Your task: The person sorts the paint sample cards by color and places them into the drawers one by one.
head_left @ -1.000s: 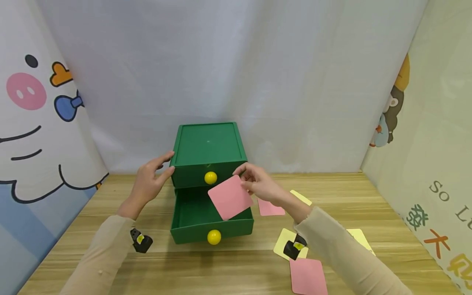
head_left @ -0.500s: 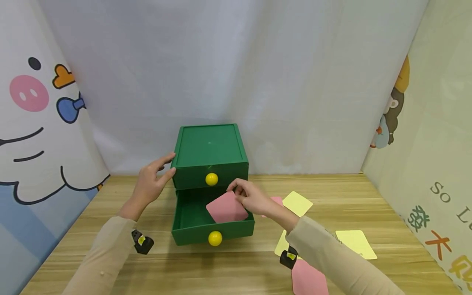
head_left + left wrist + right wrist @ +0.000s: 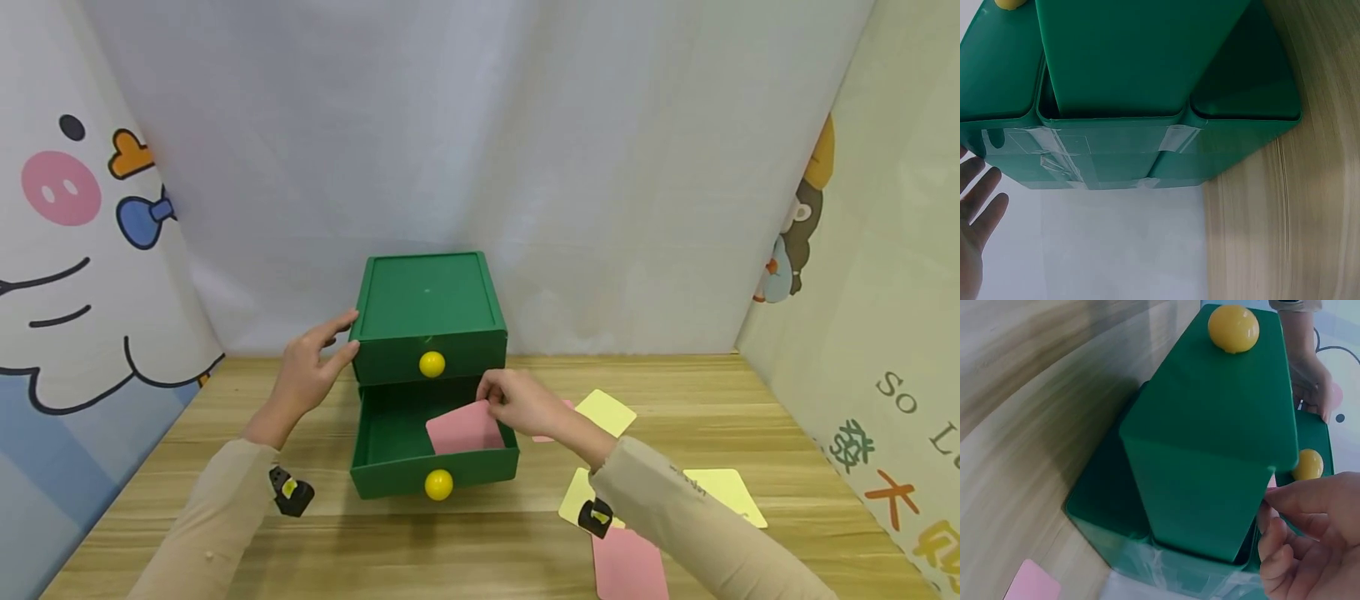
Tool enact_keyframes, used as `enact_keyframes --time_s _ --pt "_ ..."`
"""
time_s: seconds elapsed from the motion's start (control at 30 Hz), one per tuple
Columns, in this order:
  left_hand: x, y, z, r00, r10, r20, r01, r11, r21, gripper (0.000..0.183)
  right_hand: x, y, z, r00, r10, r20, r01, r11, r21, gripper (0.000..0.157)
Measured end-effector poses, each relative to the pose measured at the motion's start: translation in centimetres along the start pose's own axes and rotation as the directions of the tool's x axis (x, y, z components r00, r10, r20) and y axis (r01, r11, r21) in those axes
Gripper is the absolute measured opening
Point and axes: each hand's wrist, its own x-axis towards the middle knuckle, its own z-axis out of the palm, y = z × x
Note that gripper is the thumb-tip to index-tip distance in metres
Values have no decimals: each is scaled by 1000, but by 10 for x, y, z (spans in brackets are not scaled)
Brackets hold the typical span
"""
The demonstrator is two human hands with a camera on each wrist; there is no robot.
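A green drawer cabinet (image 3: pixel 427 292) with yellow round knobs stands on the table, one drawer (image 3: pixel 397 479) pulled out below the top one. My right hand (image 3: pixel 528 404) pinches the upper right corner of a square pink card (image 3: pixel 465 429) that slants down into this drawer; its lower edge is hidden behind the drawer front. In the right wrist view only a sliver of the card shows at the fingertips. At the cabinet's upper left edge rests my left hand (image 3: pixel 303 367), fingers loosely extended; in the left wrist view the fingers (image 3: pixel 985 194) lie by the taped side.
Right of the cabinet lie yellow cards (image 3: pixel 604 412) and pink cards (image 3: pixel 630 562) on the wooden table (image 3: pixel 420 554). A white curtain (image 3: pixel 600 167) hangs behind, with printed cloths on both sides.
My right hand has lowered the pink card from in front of the cabinet into the pulled-out drawer, then shifted slightly right. My left hand keeps its place at the cabinet's edge.
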Motion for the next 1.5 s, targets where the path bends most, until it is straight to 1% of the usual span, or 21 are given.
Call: enact_keyframes --time_s 0.23,0.4,0.63,0.77,0.9,1.07,1.23,1.37,1.5 --pt "1 -1 0 1000 -6 5 7 1000 -5 40 -3 7 -3 1000 27 6 -27 995 -101 9" --pt "1 0 0 1000 -15 9 15 1000 -5 40 -4 8 -3 1000 20 6 -19 992 -127 11" --pt "0 0 0 1000 -14 6 14 1000 -9 40 -6 8 -11 999 35 20 -33 996 -84 9" --pt "1 1 -1 1000 -8 3 8 1000 -7 40 -9 11 -19 999 22 33 -22 1000 -15 9" --pt "1 1 -1 1000 -6 2 6 1000 -1 40 -18 16 -29 1000 17 26 -18 999 50 11" --pt "0 0 -1 1000 -10 5 10 1000 3 40 -38 29 -39 1000 9 11 -9 998 69 16" --pt "0 1 -1 1000 -18 10 18 1000 3 40 -66 49 -42 1000 11 22 -12 1000 25 25" --pt "0 2 -1 1000 -24 13 24 1000 -4 40 -94 64 -38 995 69 67 -69 998 -6 33" --pt "0 2 -1 1000 -26 12 26 1000 -4 40 -124 78 -26 988 117 97 -115 993 -31 43"
